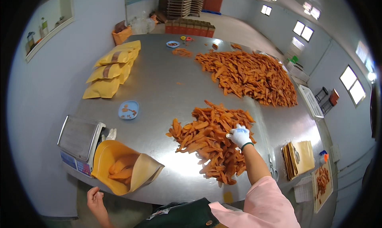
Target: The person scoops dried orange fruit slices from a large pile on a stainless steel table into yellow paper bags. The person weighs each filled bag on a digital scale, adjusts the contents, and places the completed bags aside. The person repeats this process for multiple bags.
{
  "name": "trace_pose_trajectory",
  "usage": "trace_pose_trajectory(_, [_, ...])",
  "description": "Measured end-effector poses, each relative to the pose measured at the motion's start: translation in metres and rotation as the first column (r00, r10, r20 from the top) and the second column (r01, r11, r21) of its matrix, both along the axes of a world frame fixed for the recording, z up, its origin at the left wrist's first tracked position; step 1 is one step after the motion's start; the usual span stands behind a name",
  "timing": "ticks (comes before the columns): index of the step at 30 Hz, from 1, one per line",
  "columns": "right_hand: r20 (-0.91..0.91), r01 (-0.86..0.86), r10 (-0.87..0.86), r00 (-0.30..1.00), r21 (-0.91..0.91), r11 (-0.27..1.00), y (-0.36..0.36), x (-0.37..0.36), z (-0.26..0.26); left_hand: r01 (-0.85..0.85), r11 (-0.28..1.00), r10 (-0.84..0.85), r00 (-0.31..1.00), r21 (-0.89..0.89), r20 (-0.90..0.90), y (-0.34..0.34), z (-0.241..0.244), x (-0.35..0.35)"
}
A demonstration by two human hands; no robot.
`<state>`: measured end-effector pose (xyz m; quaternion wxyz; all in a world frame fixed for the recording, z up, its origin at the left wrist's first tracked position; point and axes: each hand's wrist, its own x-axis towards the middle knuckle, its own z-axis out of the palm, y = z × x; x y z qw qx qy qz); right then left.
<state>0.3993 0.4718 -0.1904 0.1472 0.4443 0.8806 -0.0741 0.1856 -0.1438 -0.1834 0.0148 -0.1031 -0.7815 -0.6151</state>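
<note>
My right hand [240, 135], in a white knit glove with a green cuff, rests on the right side of the nearer pile of dried sweet potato strips [206, 135]. Its fingertips reach in among the pieces, and I cannot tell whether they grip any. My left hand [96, 198] is bare and hangs by the table's front edge with loosely bent fingers and nothing visible in them. Just above it, an open yellow paper bag [104, 156] lies tilted with its mouth towards me, several large strips [121, 169] inside. A digital scale [80, 138] stands left of the bag.
A larger strip pile [250, 75] covers the back right of the steel table [161, 87]. Filled yellow bags [104, 71] are stacked at the left. A blue dish [128, 110] holds scraps. Scissors [273, 168] and flat bags [301, 156] lie at the right.
</note>
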Motion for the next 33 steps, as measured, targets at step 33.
trace_pose_trajectory(33, [-0.866, 0.266, -0.277, 0.416, -0.175, 0.948, 0.157, 0.063, -0.026, -0.002, 0.984, -0.023, 0.99, -0.179, -0.139, 0.058, 0.041, -0.019])
